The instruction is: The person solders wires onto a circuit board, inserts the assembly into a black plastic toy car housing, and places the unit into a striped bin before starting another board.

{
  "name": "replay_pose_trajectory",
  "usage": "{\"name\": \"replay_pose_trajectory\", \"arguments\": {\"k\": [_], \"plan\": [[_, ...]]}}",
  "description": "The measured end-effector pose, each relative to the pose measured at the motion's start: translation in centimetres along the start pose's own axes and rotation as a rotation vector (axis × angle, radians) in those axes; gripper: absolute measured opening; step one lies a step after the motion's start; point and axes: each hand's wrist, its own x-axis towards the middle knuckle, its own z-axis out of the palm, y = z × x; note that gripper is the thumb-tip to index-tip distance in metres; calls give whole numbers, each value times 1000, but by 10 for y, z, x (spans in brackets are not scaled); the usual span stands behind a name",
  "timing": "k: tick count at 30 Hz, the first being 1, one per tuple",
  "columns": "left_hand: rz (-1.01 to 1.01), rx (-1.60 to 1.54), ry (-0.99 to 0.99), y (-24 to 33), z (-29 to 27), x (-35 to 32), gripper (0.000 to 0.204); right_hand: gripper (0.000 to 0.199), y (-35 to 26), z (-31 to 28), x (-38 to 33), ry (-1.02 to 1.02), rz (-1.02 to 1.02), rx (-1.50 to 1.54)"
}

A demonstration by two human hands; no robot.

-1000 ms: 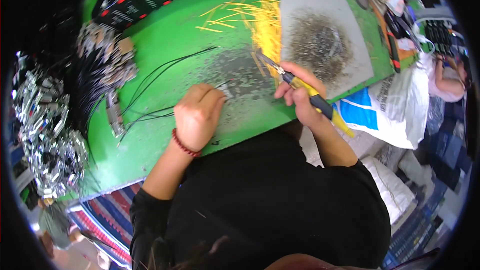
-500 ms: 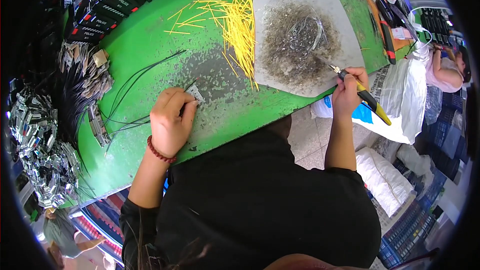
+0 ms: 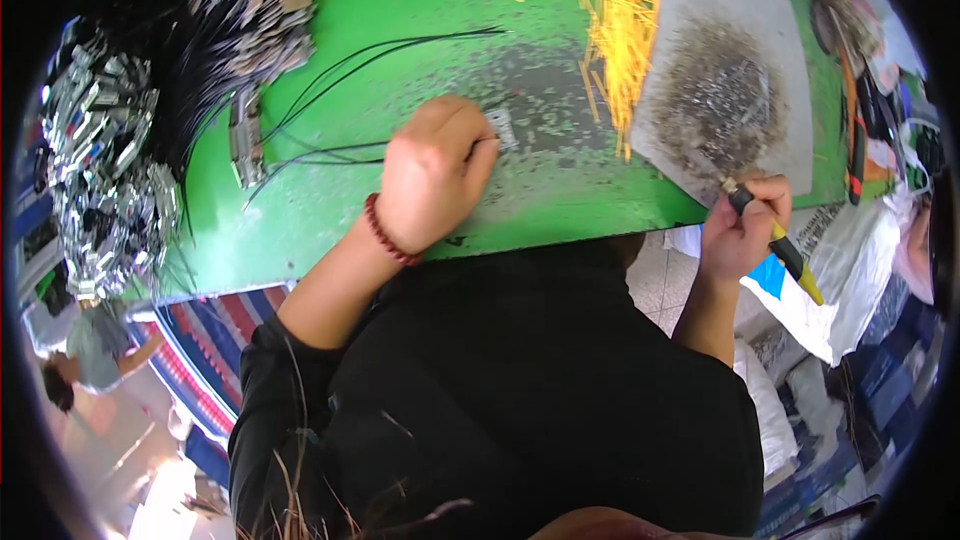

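My left hand, with a dark red bead bracelet at the wrist, is closed with thumb and forefinger pinched at a small pale silvery plate on the table. The fingers partly hide the plate, and thin black wires run out from behind the hand to the left. My right hand grips a soldering iron by its black and yellow handle. The iron's tip is over the near edge of a grey pad, which carries a dark sooty patch with thin silvery solder wire.
A bundle of yellow sticks lies beside the pad on the green table. Piles of silvery metal parts and flat wired pieces crowd the left side. Pliers lie at the right. Another person is at the lower left.
The view has turned left, so everything appears shifted right. Relative to the pad, the soldering iron's tip has drawn back toward the near edge. My left hand keeps its pinch at the plate.
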Motion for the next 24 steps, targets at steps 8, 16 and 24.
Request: {"name": "replay_pose_trajectory", "arguments": {"k": [8, 16, 24], "plan": [[-47, 61, 84, 0, 5, -4, 12, 25, 26, 65, -26, -343, 27, -57], [-32, 107, 91, 1, 6, -2, 13, 21, 31, 75, -35, -365, 113, -50], [-55, 164, 66, 4, 7, 0, 13, 21, 29, 75, -34, -385, 145, -148]]}}
